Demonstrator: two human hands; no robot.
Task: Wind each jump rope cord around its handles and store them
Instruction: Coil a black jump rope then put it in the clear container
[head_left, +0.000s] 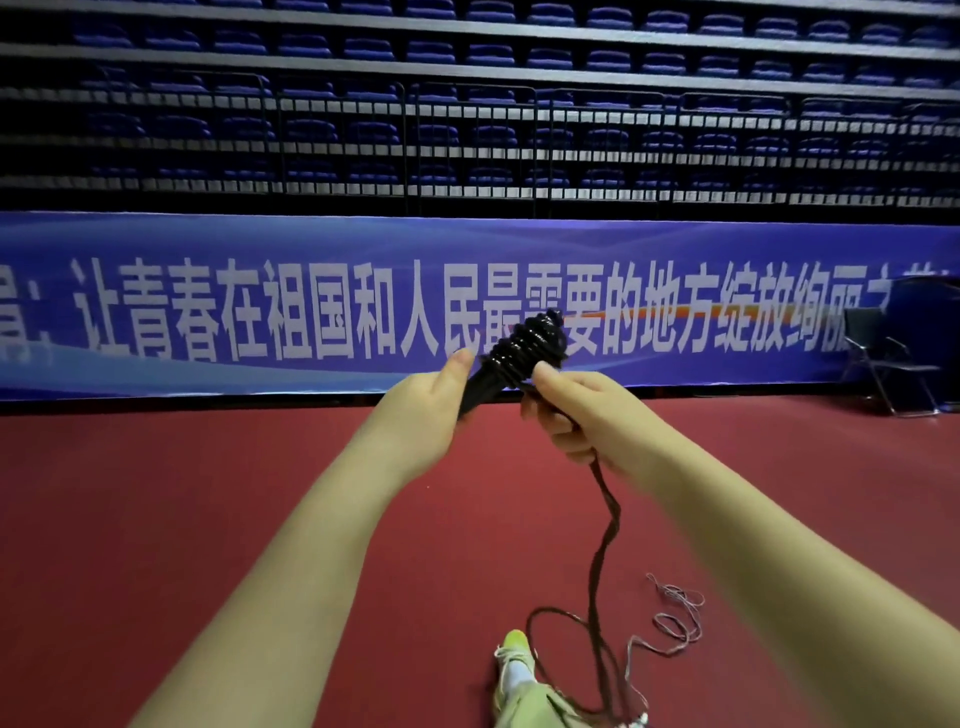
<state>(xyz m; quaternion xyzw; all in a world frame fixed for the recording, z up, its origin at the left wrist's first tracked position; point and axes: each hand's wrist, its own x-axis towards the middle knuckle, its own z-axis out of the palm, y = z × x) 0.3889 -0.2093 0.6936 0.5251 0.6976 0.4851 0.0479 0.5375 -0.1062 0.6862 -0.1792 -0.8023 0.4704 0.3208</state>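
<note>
We see rows of blue seats (483, 52) far away at the top, with dark rails in front of them. Under the seats runs a long blue banner (208, 291) with big white writing. Below that is the red floor (208, 493), which fills the near half of the scene. A dark folding chair (891, 353) stands on the floor at the far right, just in front of the banner.

Our two bare arms reach out over the floor. Our left hand (431, 400) has its grip curled round the lower end of the black handles (480, 389), with the thumb pointing up beside them. The handles tilt up and to the right. The black cord (532, 340) is already wound in many fat loops round their top end.

Our right hand (576, 410) is just right of the handles and touches the loops with its thumb. Its grip is closed on the loose part of the cord. From that hand the cord hangs down and lies in loops on the floor near our foot.

A yellow-green shoe (514, 649) shows at the bottom. A second, thin pale rope (675, 618) lies curled on the floor just to the right of the black cord.
</note>
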